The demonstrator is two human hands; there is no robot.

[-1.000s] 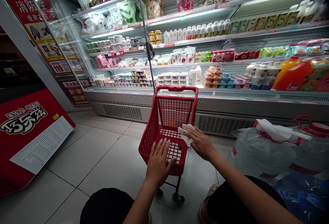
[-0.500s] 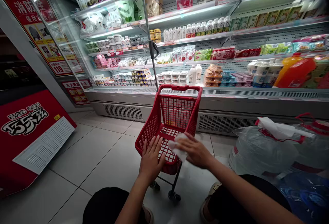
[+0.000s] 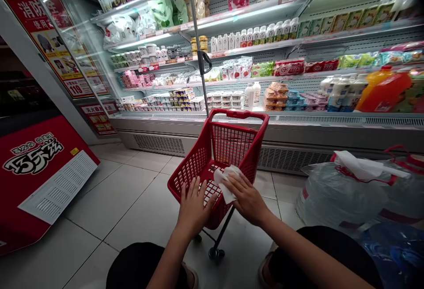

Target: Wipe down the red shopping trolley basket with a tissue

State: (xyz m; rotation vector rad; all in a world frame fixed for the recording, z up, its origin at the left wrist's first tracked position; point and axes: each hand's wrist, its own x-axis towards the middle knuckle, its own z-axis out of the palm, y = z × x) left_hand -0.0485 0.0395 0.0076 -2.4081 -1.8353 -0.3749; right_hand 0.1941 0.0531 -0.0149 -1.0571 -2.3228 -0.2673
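Observation:
A red plastic shopping cart (image 3: 194,165) with a lattice basket stands on the floor before me, its handle toward the fridge. My left hand (image 3: 194,205) lies over the near left rim, palm down and fingers spread, holding nothing. At the right side of the basket, my right hand (image 3: 245,196) has a crumpled white tissue (image 3: 228,180) under its fingers. The tissue sits against the near right rim and partly covers it. Below the basket show dark metal legs and a caster (image 3: 216,253).
An open refrigerated display (image 3: 159,143) with stocked shelves runs along the back. To the left stands a red freezer chest (image 3: 43,169). Large clear water jugs (image 3: 341,192) stand on the right, with white paper (image 3: 361,165) on top. My knees frame the near floor.
The cart has turned slightly, its handle swinging right and its near rim left. My right hand has shifted with the tissue, which now lies flatter on the rim. My left hand stays on the rim.

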